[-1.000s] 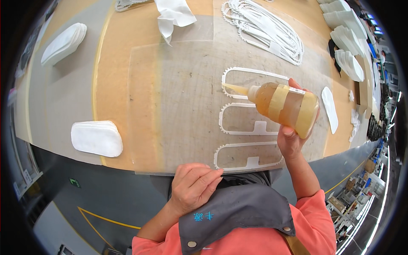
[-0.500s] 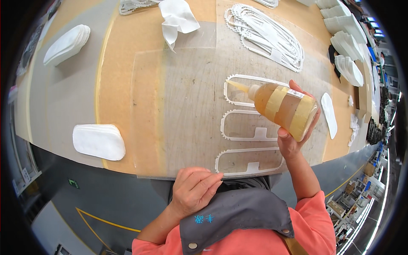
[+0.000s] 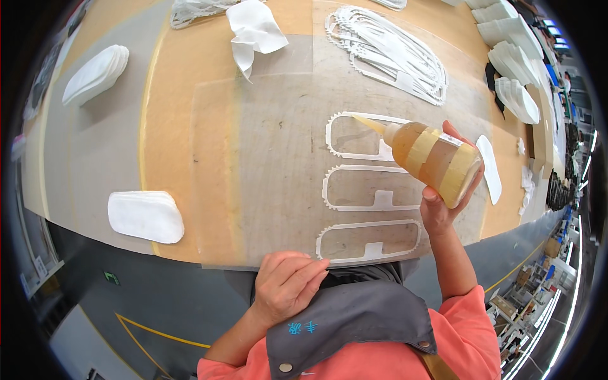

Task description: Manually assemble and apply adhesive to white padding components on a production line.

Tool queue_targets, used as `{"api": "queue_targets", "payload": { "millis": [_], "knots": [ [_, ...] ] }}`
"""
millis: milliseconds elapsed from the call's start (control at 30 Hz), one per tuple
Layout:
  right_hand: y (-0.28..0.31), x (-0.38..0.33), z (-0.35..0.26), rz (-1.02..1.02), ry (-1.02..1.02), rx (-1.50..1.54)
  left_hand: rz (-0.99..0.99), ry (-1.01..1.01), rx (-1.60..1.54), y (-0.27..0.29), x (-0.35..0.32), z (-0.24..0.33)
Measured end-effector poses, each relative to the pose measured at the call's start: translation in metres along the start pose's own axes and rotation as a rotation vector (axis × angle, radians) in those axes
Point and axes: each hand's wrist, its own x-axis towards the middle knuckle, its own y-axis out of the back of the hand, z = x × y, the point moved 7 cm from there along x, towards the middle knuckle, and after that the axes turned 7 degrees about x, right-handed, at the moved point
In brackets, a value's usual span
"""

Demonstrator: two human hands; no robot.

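Note:
My right hand point(image 3: 437, 212) grips a clear squeeze bottle point(image 3: 432, 159) of amber liquid, banded with yellowish tape. The bottle lies tilted, its pointed nozzle point(image 3: 368, 124) aimed left over the top edge of the farthest white frame point(image 3: 385, 151); whether the tip touches it I cannot tell. Below that frame lie a middle white frame point(image 3: 383, 200) and a nearest one point(image 3: 373, 249), all thin rounded outlines with a toothed left end and a small tab. At the table's near edge my left hand point(image 3: 285, 282) is closed, fingers curled and fingertips together, beside the nearest frame's lower left corner.
A heap of similar white frames point(image 3: 392, 57) lies farther back. White pad stacks sit at left point(image 3: 145, 217) and far left point(image 3: 95, 75). A crumpled white cloth point(image 3: 253, 31) lies at the back, a single white pad point(image 3: 489, 168) right of the bottle, more pad stacks point(image 3: 516, 98) at far right.
The bottle's nozzle has shifted right along the farthest frame's top edge, with my right hand moving slightly right. My left hand stays by the table edge. The whole view has shifted a little.

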Motion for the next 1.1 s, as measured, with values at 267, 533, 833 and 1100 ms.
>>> {"api": "queue_targets", "payload": {
  "millis": [267,533,833,1100],
  "knots": [
    [0.022,-0.007,0.004,0.086,-0.008,0.022,0.029,-0.072,0.028,0.001,0.006,0.007],
    [0.042,-0.013,0.002,0.171,-0.042,-0.041,0.016,-0.082,0.037,0.000,0.010,0.012],
    [0.068,-0.022,0.005,0.242,-0.041,-0.070,0.016,-0.088,0.064,-0.003,0.013,0.018],
    [0.090,-0.025,0.005,0.306,-0.040,-0.075,0.052,-0.062,0.028,-0.004,0.016,0.022]
  ]
}}
